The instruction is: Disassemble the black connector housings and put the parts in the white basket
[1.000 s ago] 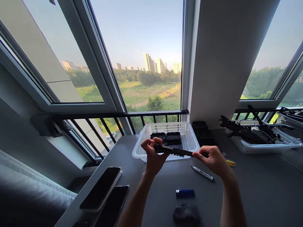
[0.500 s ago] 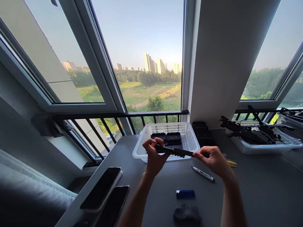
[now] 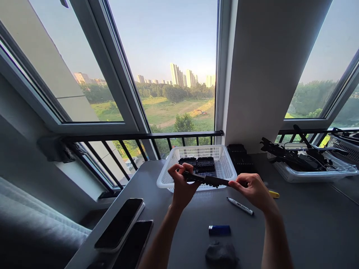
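Note:
A long black part (image 3: pixel 210 181) with a toothed lower edge is held level between both hands, over the near rim of a white perforated basket (image 3: pixel 164 182). Its left end is gripped by the fingers and thumb of my left hand (image 3: pixel 183 186). At its right end, my right hand (image 3: pixel 252 188) pinches the tip between thumb and fingers. Black ribbed pieces (image 3: pixel 205 163) lie inside the basket, partly hidden behind the held part and my left hand.
A marker (image 3: pixel 240 206), a blue cylinder (image 3: pixel 219 230) and a dark lump (image 3: pixel 221 254) lie in front. Two phones (image 3: pixel 120 224) rest left. Behind my right hand are a yellow object (image 3: pixel 274 194) and stacked black parts (image 3: pixel 241 158); another loaded basket (image 3: pixel 316 175) stands right.

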`<action>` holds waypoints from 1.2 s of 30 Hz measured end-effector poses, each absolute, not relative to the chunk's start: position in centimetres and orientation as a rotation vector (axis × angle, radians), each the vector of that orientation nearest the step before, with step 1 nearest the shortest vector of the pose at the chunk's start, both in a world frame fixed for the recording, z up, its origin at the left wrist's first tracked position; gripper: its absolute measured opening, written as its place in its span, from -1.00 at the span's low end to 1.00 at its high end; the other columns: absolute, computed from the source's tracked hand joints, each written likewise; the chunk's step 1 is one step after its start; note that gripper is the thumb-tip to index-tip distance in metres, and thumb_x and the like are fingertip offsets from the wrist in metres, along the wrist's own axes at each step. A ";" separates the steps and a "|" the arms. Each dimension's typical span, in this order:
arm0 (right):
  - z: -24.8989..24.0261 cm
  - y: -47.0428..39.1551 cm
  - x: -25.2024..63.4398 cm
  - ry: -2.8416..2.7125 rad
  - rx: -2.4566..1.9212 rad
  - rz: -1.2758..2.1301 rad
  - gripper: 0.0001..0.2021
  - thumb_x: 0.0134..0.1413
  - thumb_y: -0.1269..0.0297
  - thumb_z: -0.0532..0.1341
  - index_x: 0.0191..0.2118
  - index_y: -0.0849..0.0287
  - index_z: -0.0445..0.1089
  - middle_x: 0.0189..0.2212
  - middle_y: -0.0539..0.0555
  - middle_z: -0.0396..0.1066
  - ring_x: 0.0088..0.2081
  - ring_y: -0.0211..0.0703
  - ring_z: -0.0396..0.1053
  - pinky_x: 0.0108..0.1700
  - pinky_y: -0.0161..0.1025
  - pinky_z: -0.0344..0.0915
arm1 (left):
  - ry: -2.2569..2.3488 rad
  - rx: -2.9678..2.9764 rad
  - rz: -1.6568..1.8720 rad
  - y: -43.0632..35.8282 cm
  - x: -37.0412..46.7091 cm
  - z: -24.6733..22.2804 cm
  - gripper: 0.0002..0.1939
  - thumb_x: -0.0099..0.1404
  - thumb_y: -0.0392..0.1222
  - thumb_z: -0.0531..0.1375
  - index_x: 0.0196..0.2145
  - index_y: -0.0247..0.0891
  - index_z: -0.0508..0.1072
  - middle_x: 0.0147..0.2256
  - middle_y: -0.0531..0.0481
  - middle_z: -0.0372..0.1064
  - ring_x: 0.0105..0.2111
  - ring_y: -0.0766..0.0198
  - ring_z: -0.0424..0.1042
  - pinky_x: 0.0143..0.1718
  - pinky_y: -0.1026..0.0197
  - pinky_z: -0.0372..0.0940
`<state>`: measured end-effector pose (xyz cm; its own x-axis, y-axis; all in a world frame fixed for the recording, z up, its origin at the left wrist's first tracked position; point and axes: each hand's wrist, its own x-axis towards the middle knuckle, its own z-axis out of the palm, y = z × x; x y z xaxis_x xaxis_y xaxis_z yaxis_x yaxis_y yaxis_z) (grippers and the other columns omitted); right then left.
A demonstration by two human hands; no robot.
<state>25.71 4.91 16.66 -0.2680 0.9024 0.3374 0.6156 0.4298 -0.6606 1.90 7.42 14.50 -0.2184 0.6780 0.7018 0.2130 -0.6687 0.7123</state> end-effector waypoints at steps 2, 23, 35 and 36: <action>16.8 4.8 25.5 -1.985 -1.259 0.520 -0.57 0.16 -0.04 0.17 -0.54 0.20 0.42 -0.58 0.01 0.36 -0.51 -0.24 0.24 -0.45 -0.30 0.08 | 1.056 1.718 1.948 7.4 2.1 14.3 -0.31 -0.11 -0.45 0.34 -0.23 -0.06 -0.05 -0.37 0.21 0.20 -0.42 0.41 0.23 -0.35 0.30 0.18; 16.8 4.8 24.4 -1.990 -1.218 0.556 -0.57 0.17 -0.04 0.16 -0.53 0.19 0.43 -0.55 0.00 0.39 -0.49 -0.25 0.27 -0.42 -0.31 0.11 | 1.045 1.886 1.959 7.3 2.7 14.0 -0.34 -0.05 -0.50 0.27 -0.20 -0.05 -0.08 -0.35 0.19 0.16 -0.40 0.40 0.21 -0.33 0.30 0.18; 16.8 5.0 25.6 -1.877 -1.252 0.580 -0.53 0.12 -0.12 0.16 -0.55 0.19 0.42 -0.61 0.01 0.32 -0.54 -0.25 0.18 -0.50 -0.30 0.07 | 1.073 1.755 1.996 7.4 2.3 14.1 -0.31 -0.09 -0.44 0.34 -0.22 -0.05 -0.06 -0.36 0.20 0.18 -0.39 0.40 0.23 -0.32 0.28 0.21; 16.8 4.9 25.5 -1.832 -1.259 0.588 -0.53 0.11 -0.13 0.17 -0.54 0.19 0.42 -0.62 0.01 0.30 -0.55 -0.26 0.17 -0.51 -0.31 0.06 | 1.066 1.765 1.997 7.4 2.4 14.1 -0.31 -0.09 -0.44 0.33 -0.22 -0.05 -0.06 -0.36 0.20 0.17 -0.40 0.40 0.23 -0.32 0.29 0.21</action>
